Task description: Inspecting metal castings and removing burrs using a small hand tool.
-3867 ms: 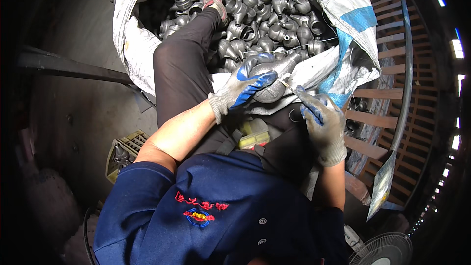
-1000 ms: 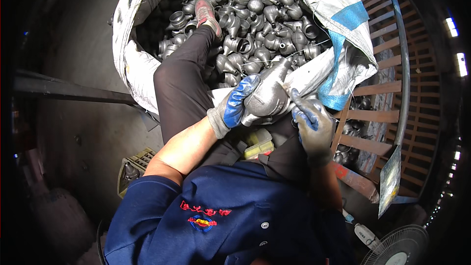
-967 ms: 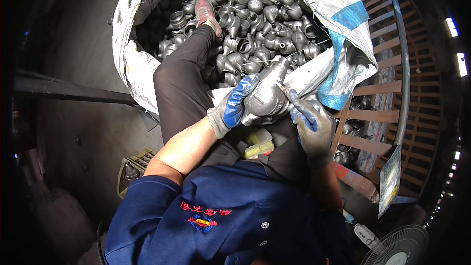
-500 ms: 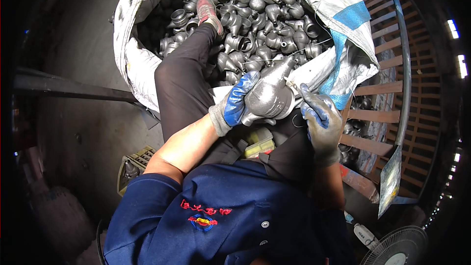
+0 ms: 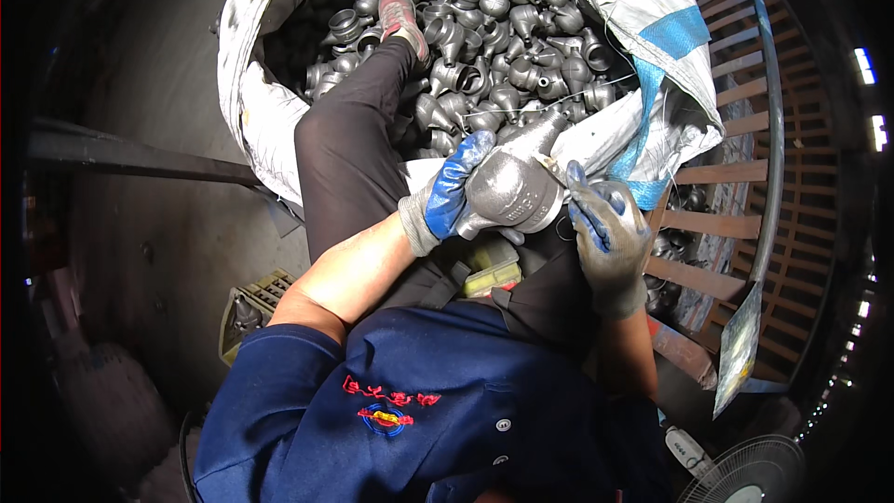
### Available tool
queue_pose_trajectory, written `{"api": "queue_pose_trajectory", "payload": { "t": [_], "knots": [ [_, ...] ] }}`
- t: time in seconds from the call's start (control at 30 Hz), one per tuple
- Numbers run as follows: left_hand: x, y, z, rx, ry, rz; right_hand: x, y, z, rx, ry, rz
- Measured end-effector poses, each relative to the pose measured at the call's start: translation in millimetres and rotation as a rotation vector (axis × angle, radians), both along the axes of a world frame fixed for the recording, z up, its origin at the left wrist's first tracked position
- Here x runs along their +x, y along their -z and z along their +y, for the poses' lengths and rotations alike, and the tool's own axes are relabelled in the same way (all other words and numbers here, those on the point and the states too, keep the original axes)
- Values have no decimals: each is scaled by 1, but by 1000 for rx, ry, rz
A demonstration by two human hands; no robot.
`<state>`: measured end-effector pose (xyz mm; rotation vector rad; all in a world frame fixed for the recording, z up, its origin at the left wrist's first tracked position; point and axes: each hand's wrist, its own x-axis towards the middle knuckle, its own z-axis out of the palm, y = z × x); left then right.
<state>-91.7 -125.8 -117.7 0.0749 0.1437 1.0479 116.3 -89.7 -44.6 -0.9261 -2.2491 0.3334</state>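
Observation:
My left hand (image 5: 449, 196), in a grey glove with blue palm, grips a grey cast-metal pipe fitting (image 5: 507, 188) in front of my chest. My right hand (image 5: 607, 233), gloved the same way, holds a thin metal tool (image 5: 546, 164) against the fitting's upper side. Beyond the hands, a big white woven sack (image 5: 261, 112) stands open, filled with several similar grey fittings (image 5: 494, 28). My left leg in dark trousers stretches into the sack, its shoe (image 5: 402, 17) resting on the pile.
A wooden slatted pallet or crate (image 5: 736, 130) stands at the right with more fittings behind its slats. A yellow plastic crate (image 5: 244, 309) sits at lower left, a fan (image 5: 754, 470) at lower right. A dark metal beam (image 5: 140, 158) runs at the left.
The fitting has turned a little in my left hand and sits slightly lower. My right hand has shifted a bit to the right along it with the tool.

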Motion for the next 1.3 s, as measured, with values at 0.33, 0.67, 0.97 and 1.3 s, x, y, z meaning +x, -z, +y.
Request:
{"api": "queue_pose_trajectory", "payload": {
  "t": [0.33, 0.67, 0.97, 1.3],
  "knots": [
    [-4, 0, 1, -19, -66, 86, 6, -31, 0, -315, -9, -112],
    [-10, 13, 1, 110, -79, 220, 9, -27, 15, -841, -12, 74],
    [-1, -4, 3, 45, -100, 154, 0, -24, 2, -173, 11, -77],
    [0, 1, 2, 77, -66, 149, 0, -17, -8, -21, -15, -161]
  ]
}}
